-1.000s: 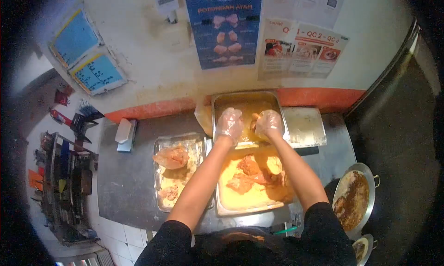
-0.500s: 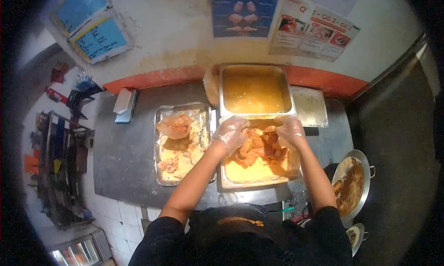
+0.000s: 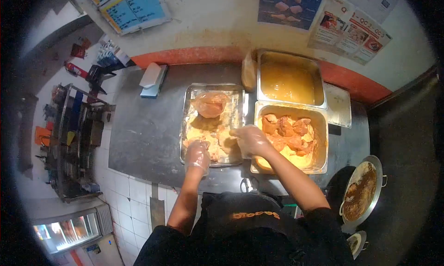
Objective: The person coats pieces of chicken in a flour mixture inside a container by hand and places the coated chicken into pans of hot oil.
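Observation:
My left hand (image 3: 198, 156), in a clear plastic glove, has its fingers closed around a floured chicken piece at the lower left of the shallow metal tray (image 3: 182, 122). My right hand (image 3: 252, 142), also gloved, is over the tray's right edge with thumb and fingers apart, beside another floured piece (image 3: 227, 140). A plastic bag of raw meat (image 3: 210, 104) lies in the tray's upper part. To the right, a deep pan (image 3: 324, 148) holds yellow flour and several orange, wet chicken pieces (image 3: 289, 135).
Behind the flour pan stands a pan of yellow-brown liquid (image 3: 291, 83), with a flat lid-like sheet (image 3: 338, 105) at its right. A white box (image 3: 151, 76) is at the back left. Large frying pans (image 3: 363, 192) sit low at the right. Scissor-like handles (image 3: 248, 185) lie near the front edge.
Both hands have moved from the liquid pan to the flour pan, then left to the shallow tray. More chicken now lies in the flour. The camera view has shifted.

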The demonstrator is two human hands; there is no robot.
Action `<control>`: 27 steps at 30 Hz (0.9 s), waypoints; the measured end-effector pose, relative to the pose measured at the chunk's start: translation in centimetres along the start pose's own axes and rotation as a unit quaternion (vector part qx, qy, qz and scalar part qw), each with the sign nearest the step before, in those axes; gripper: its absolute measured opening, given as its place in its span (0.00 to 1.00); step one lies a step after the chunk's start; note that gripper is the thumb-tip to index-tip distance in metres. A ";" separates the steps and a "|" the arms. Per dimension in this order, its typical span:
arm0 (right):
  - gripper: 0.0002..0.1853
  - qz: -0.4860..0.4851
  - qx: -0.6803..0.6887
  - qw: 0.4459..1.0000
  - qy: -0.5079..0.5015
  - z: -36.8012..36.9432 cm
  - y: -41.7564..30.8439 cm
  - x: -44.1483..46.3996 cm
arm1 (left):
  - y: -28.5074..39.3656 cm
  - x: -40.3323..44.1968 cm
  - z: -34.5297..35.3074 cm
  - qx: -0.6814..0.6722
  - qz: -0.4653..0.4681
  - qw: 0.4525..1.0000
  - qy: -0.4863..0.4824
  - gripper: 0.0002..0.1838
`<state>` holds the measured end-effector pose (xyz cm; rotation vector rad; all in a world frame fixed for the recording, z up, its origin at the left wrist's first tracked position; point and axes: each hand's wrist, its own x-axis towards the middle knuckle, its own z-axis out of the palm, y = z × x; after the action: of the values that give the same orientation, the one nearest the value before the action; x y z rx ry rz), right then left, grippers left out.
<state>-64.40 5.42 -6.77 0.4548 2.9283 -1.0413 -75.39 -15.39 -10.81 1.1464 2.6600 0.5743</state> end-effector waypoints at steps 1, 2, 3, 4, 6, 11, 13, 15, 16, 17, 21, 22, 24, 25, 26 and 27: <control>0.16 0.042 -0.077 0.993 -0.079 0.9 -0.8 1.6 | -0.7 -0.9 0.7 0.065 -0.025 0.998 0.009 0.13; 0.16 0.038 -0.076 0.993 -0.082 1.6 -1.4 2.9 | -1.5 -1.6 1.2 0.130 -0.050 0.990 0.017 0.12; 0.16 0.080 -0.144 0.977 -0.133 2.1 -1.9 4.3 | -2.5 -2.0 1.5 0.138 -0.074 0.987 -0.022 0.12; 0.17 0.121 -0.213 0.952 -0.182 2.7 -2.1 5.2 | -2.8 -2.2 1.5 0.139 -0.077 0.987 -0.021 0.12; 0.18 0.144 -0.215 0.951 -0.166 3.9 -1.9 5.7 | -3.0 -2.5 2.0 0.061 0.061 0.996 0.000 0.15; 0.26 0.208 -0.230 0.931 -0.191 8.1 2.7 8.8 | -1.1 -2.0 2.4 0.070 0.057 0.993 -0.076 0.21; 0.27 0.200 -0.277 0.906 -0.249 5.6 0.2 8.7 | -1.8 -1.3 2.4 0.079 0.055 0.992 -0.077 0.21; 0.21 0.072 -0.295 0.903 -0.303 3.5 -0.7 8.4 | -2.1 -0.7 2.7 0.089 0.054 0.991 -0.081 0.22; 0.21 0.069 -0.296 0.903 -0.305 4.0 0.3 8.4 | -2.0 -0.3 3.2 0.120 0.050 0.984 -0.122 0.22; 0.18 0.052 -0.284 0.914 -0.286 4.9 1.3 8.7 | -2.1 -0.2 3.5 0.137 0.047 0.979 -0.142 0.22; 0.17 0.038 -0.225 0.924 -0.306 3.6 -0.7 8.6 | -3.1 -0.2 5.1 0.104 0.079 0.988 -0.077 0.22; 0.17 0.045 -0.211 0.931 -0.293 3.2 -1.0 8.2 | -3.5 0.0 5.3 0.006 0.096 0.993 -0.068 0.21; 0.15 0.002 -0.145 0.967 -0.208 2.3 -0.4 7.1 | -4.0 -0.1 6.1 -0.093 0.116 0.987 -0.063 0.20; 0.13 -0.046 -0.080 0.988 -0.121 1.7 -0.1 6.6 | -3.0 -0.4 4.7 -0.223 -0.007 0.973 -0.062 0.19; 0.13 -0.043 -0.081 0.989 -0.119 1.1 0.1 6.0 | -2.0 -0.7 3.1 -0.345 -0.131 0.928 -0.060 0.17; 0.14 -0.042 -0.054 0.996 -0.058 0.5 0.4 5.4 | -1.8 -0.6 2.3 -0.340 -0.118 0.932 -0.047 0.17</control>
<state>-69.52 6.83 -7.91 0.2622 2.9028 -0.8798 -75.40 -16.31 -13.66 0.6198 2.1700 1.2193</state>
